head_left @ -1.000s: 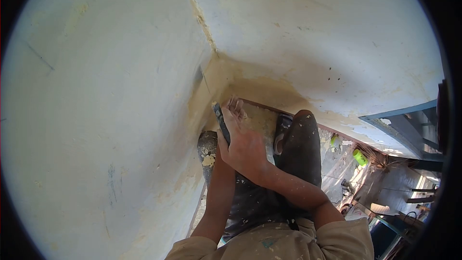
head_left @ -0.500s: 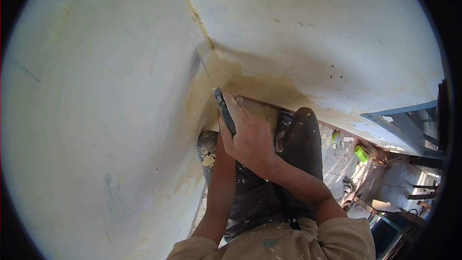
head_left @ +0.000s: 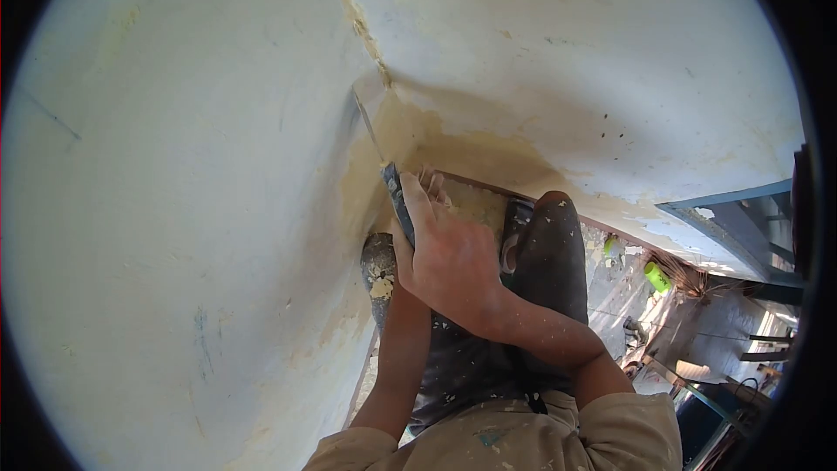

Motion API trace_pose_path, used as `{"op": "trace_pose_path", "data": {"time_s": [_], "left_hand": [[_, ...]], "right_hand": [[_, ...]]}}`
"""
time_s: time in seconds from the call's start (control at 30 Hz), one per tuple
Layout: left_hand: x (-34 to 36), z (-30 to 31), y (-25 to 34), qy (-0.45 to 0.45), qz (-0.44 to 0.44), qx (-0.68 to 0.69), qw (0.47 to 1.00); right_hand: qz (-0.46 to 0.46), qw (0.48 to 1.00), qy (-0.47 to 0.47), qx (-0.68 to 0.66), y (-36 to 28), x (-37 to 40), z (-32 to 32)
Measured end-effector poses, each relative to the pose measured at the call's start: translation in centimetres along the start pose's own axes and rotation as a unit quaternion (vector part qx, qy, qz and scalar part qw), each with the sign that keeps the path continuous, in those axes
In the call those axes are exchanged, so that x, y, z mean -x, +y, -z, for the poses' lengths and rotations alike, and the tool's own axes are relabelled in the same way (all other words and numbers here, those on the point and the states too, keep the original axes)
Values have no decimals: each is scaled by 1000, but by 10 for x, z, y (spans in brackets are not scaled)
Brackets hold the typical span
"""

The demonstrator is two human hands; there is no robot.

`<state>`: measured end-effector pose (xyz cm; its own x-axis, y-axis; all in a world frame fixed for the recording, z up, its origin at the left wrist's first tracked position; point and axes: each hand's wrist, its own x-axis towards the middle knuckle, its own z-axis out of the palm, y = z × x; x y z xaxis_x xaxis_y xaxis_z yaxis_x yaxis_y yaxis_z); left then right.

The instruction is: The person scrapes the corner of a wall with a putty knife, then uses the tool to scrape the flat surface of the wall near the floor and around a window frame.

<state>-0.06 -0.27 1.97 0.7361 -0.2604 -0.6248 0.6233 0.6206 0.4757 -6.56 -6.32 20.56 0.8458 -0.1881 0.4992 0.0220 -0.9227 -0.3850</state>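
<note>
My right hand (head_left: 458, 275) is closed round the dark handle of a putty knife (head_left: 397, 192), with a finger stretched along it. The wide, thin blade (head_left: 370, 122) points up into the corner where two walls meet, its edge right by the seam. Tan filler (head_left: 392, 126) coats both walls around the corner, and a rough cracked line (head_left: 356, 17) of it runs up the joint. My left forearm (head_left: 403, 358) passes under the right wrist; the left hand is mostly hidden behind the right one.
Pale walls rise at left (head_left: 174, 209) and right (head_left: 567, 52). My knees (head_left: 554, 235) are bent close to the corner in paint-spattered trousers. At right are a blue-framed opening (head_left: 724, 209), a bright green container (head_left: 656, 277) on the littered floor, and dried stalks (head_left: 689, 283).
The knife handle and my right hand have shifted slightly left and down, and the knife is turned a little more upright. The blade stays at the corner.
</note>
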Motion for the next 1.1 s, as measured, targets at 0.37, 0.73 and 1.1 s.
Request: {"op": "trace_pose_path", "data": {"time_s": [0.37, 0.73, 1.1], "left_hand": [[-4, -1, -1, -10, -7, -4, 1000], [-1, 1, -1, -9, -8, -11, 1000], [-9, 1, 2, -44, -61, -64, 995]], "right_hand": [[-137, 982, -120, -56, 9, -11, -6], [-61, 998, -12, -17, -1, 11, -19], [-103, 989, -103, -26, 4, -12, -4]]}}
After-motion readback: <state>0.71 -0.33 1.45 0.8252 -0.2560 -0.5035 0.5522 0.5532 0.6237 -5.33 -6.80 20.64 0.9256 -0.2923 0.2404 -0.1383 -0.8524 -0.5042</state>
